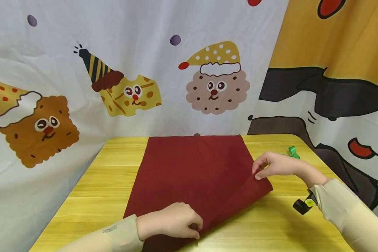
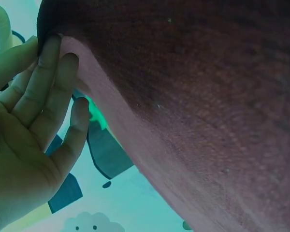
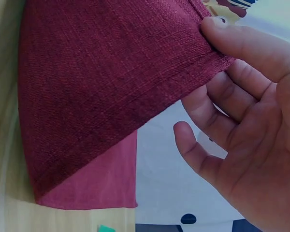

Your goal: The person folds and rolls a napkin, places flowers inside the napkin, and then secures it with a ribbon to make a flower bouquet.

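Note:
A dark red cloth (image 1: 192,168) lies over the middle of the wooden table, its right long edge lifted and folded inward. My right hand (image 1: 275,164) pinches that edge between thumb and fingers; in the right wrist view the thumb lies on top of the hemmed cloth (image 3: 111,72) and the fingers sit beneath. Near the front, my left hand (image 1: 173,220) pinches the same edge. From the left wrist, the cloth (image 2: 198,106) fills much of the view, and the thumb and fingertips of the left hand (image 2: 34,121) meet at its edge.
A green ribbon-like piece (image 1: 293,152) lies at the table's right rear. The yellow wooden table (image 1: 94,189) shows on both sides of the cloth. Behind it hangs a white curtain (image 1: 138,28) with cartoon prints. A black wrist device (image 1: 303,205) hangs under the right sleeve.

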### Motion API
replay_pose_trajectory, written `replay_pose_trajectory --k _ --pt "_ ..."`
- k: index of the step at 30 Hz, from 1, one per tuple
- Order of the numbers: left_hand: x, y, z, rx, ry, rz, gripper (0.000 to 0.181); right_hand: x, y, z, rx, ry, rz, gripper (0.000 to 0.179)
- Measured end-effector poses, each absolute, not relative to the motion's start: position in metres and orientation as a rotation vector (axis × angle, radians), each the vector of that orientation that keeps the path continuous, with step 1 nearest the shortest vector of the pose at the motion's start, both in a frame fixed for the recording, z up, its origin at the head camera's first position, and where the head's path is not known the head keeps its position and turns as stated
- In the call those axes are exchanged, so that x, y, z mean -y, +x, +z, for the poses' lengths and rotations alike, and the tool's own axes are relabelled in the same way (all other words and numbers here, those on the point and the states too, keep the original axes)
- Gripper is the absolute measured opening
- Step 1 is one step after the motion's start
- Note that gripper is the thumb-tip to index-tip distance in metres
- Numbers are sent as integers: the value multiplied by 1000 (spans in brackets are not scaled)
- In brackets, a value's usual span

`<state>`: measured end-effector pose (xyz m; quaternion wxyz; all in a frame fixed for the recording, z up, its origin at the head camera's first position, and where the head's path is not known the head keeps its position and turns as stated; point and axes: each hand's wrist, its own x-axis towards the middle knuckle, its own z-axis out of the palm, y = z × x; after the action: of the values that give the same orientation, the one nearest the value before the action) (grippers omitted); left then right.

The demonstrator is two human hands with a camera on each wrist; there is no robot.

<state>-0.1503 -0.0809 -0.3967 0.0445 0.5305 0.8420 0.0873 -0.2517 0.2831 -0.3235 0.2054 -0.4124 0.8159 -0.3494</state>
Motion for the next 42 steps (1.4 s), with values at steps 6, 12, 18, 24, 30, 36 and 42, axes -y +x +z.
replay_pose_trajectory --k 6,12,18,24,30,36,42 --pt "85 -154 -398 -2513 1585 392 8 -279 -264 -323 -2288 -1155 -986 7" --pt "88 -160 -401 -2497 1533 497 10 -271 -273 -322 -2338 -1041 -988 5" --pt "93 -162 -403 -2506 1484 547 11 -263 -281 -323 -2381 -1006 -996 5" --pt "96 -163 -404 -2511 1457 571 11 -258 -287 -324 -2376 -1052 -1011 5" --pt "98 -165 -402 -2503 1427 585 10 -252 -293 -324 -2402 -1045 -1028 6" --pt "99 -165 -401 -2528 1397 584 13 -243 -297 -324 -2432 -1019 -1044 6" --pt "102 -167 -402 -2541 1361 595 13 -235 -305 -324 -2468 -1041 -1052 5"
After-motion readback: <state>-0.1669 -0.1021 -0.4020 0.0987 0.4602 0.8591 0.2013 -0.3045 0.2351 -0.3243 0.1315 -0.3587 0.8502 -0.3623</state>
